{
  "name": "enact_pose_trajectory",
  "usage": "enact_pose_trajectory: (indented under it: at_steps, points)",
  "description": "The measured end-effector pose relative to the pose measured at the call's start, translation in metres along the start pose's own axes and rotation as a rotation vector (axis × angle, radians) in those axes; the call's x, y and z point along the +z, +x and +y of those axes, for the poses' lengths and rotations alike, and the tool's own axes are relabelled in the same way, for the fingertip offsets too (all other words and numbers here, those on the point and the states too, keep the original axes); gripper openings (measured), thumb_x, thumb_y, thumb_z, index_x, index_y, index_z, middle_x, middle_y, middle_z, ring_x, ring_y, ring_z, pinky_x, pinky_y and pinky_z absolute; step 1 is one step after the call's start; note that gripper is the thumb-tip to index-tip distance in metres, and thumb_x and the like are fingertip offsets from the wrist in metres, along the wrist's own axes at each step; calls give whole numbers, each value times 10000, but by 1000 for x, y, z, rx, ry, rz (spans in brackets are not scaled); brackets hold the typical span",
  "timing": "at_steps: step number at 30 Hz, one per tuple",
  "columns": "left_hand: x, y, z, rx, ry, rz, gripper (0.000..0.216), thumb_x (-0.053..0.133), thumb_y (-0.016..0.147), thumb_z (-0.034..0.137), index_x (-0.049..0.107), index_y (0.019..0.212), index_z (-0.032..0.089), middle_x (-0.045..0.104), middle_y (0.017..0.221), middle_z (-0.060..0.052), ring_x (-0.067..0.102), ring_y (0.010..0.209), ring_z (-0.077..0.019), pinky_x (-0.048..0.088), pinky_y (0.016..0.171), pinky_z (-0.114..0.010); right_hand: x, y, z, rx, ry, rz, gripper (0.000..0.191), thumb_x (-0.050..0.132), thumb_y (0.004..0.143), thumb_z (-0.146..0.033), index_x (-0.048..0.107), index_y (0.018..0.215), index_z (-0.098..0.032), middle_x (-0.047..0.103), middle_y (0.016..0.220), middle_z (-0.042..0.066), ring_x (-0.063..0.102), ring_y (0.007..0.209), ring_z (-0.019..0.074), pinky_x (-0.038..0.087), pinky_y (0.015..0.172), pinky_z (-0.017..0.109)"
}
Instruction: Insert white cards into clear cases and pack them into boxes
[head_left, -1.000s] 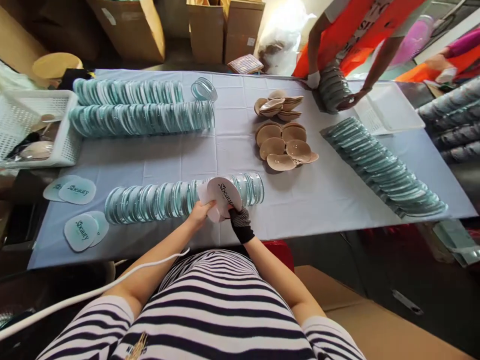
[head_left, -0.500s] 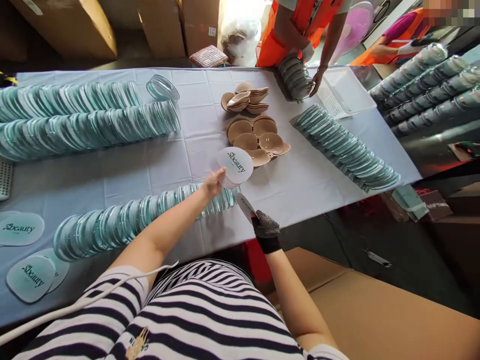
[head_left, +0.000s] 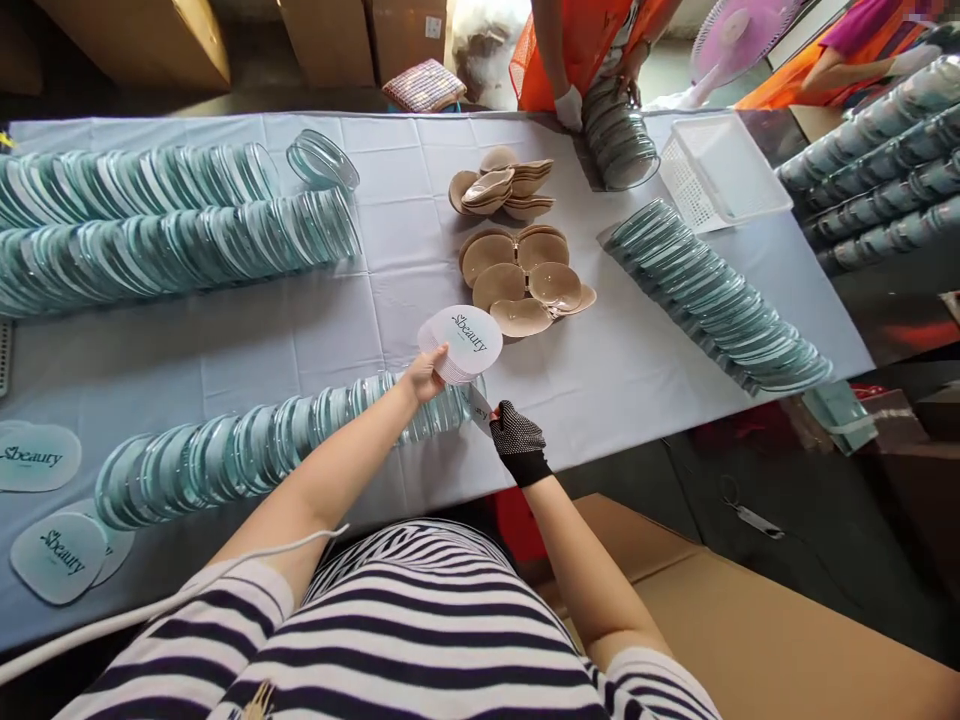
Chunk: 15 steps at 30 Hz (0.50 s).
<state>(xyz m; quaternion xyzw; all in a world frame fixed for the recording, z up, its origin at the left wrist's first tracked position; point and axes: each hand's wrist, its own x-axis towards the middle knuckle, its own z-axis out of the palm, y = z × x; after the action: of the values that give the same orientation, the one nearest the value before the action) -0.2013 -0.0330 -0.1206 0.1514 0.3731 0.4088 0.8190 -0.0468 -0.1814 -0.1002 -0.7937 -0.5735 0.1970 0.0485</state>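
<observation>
My left hand (head_left: pixel 425 376) is closed on a stack of rounded white cards (head_left: pixel 466 338) printed "beauty", held above the table. In a dark dotted glove, my right hand (head_left: pixel 519 436) pinches a single card (head_left: pixel 479 408), tilted on edge at the right end of a row of clear round plastic cases (head_left: pixel 277 440). The card's lower part is among the cases; I cannot tell how deep it sits. Beyond the card stack lie beige stick-on bra cups (head_left: pixel 501 288), with a second pile of beige cups (head_left: pixel 495 190) farther back.
More case rows (head_left: pixel 180 245) lie at the left and another row (head_left: pixel 720 295) at the right. Loose cards (head_left: pixel 60 555) rest near left. A white basket (head_left: pixel 724 215) stands back right. Across the table (head_left: pixel 409 240), a co-worker's hands (head_left: pixel 571 108) hold cases. An open carton (head_left: pixel 757 620) is right of me.
My right hand has brought its card left and in against the end of the case row. My left hand's card stack has dipped slightly. The co-worker's hands have shifted on their cases.
</observation>
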Motion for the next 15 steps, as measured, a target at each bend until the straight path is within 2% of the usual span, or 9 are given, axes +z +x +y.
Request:
enact_pose_trajectory:
  at_steps: [3,8,15]
  points:
    - [-2,2,1,-33,-1,10,421,736,808,224,639,1212,157,692,1246,-122,628,1201,-276,498,1068,-452,2,4,-6,1,16,63,250,355,1011,-329,566,1001,-195,685,863,33,577,683,133,227,592,250]
    - [0,1,1,-35,-5,16,389,723,817,215,647,1193,153,697,1238,-116,611,1226,-283,492,1077,-452,-2,12,-13,-22,-50,-1,236,399,1001,-331,588,1018,-191,684,863,44,569,674,137,219,586,257]
    - [0,-1,2,-33,-20,-2,354,721,814,202,653,1158,154,691,1248,-111,615,1217,-282,478,1084,-487,24,22,-13,-86,-111,-113,274,372,1010,-255,614,1113,-180,723,933,104,667,796,180,358,658,240]
